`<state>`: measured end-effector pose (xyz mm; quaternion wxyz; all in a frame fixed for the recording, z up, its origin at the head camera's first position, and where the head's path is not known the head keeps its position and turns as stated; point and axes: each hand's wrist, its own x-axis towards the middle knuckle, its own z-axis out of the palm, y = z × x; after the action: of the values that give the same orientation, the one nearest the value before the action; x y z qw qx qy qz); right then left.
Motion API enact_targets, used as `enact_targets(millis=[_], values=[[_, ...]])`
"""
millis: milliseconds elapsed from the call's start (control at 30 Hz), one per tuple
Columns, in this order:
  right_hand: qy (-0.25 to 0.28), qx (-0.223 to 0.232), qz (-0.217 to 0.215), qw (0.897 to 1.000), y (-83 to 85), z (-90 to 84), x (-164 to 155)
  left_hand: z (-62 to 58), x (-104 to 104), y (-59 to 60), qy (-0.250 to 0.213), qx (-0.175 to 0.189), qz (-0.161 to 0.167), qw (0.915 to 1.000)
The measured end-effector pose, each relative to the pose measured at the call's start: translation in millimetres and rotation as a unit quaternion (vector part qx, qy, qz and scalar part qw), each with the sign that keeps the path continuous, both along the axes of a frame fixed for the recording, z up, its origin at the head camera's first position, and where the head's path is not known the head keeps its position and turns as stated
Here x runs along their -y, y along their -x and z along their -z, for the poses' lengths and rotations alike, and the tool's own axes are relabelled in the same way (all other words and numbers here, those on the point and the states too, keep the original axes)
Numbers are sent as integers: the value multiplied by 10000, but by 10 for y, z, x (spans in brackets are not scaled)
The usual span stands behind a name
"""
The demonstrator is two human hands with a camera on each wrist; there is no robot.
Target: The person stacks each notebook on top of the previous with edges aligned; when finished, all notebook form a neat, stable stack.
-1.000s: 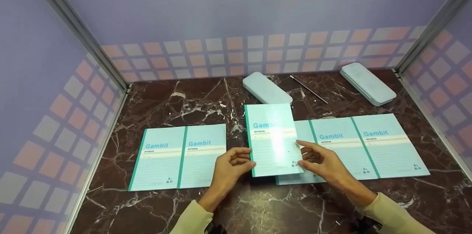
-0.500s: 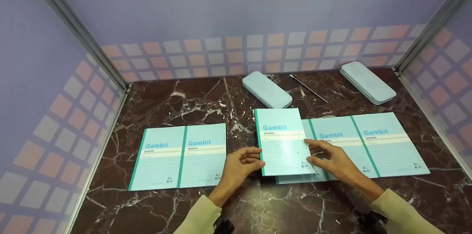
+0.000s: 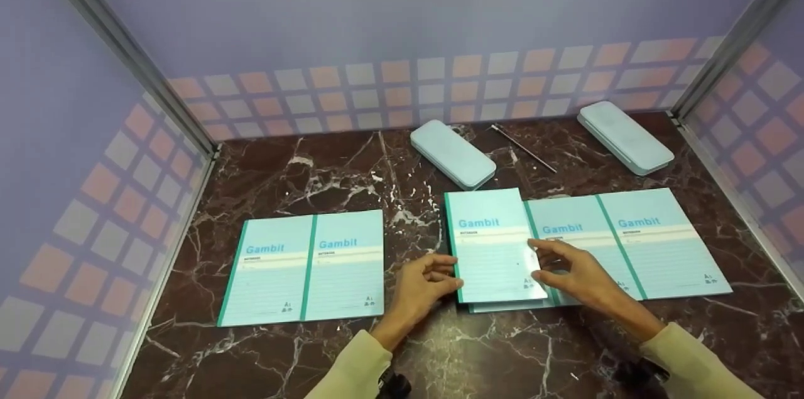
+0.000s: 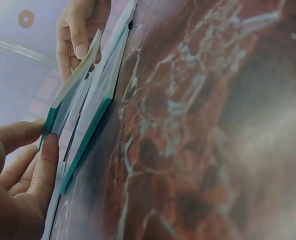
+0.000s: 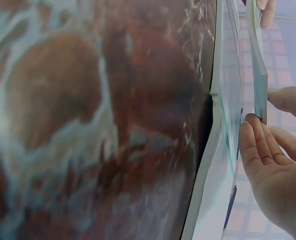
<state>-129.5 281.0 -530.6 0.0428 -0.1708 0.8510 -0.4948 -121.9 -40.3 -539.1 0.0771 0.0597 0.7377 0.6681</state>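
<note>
A thin light-blue notebook with a green spine and the word "Gambit" on its cover (image 3: 496, 245) is held between both hands at the near middle of the dark red marble tabletop (image 3: 326, 179). Its green spine edge is pinched by the thumb and fingers of the left hand (image 3: 424, 279), and its opposite long edge is gripped by the fingertips of the right hand (image 3: 575, 273). In the left wrist view the notebook (image 4: 70, 95) is seen lifted slightly off the one beneath, with the left hand (image 4: 18, 175) at its near corner. It is positioned over the left end of a row of overlapping matching blue notebooks (image 3: 628, 248), whose bottom edge shows just under it. To the left, well apart, a pair of overlapping matching blue notebooks (image 3: 304, 273) is laid flat. Farther back, a pale blue oblong pencil case (image 3: 452, 153) is found just behind the held notebook, a thin dark pen (image 3: 523, 147) beside it, and a second pale blue oblong case (image 3: 625, 136) near the right rear corner.
</note>
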Motion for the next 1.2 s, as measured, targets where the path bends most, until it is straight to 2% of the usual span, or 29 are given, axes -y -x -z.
enact_targets(millis=[367,600,733,1000,1200], values=[[-434,157,81,9989,-27,4,-73,60,-109,2,121,133,-24,9998],[-568,274,122,9979,-39,-5,-100,84,-144,-2,286,-87,-9,9996],[-773,126,134,9968,-33,-29,-100,99,-162,18,394,-144,-7,9991],[-925,-21,-141,9956,-20,-47,-63,119,-171,-12,679,-258,-191,9972],[-1097,-121,-169,9937,-20,-54,-64,138,-186,-21,861,-383,-98,9955]])
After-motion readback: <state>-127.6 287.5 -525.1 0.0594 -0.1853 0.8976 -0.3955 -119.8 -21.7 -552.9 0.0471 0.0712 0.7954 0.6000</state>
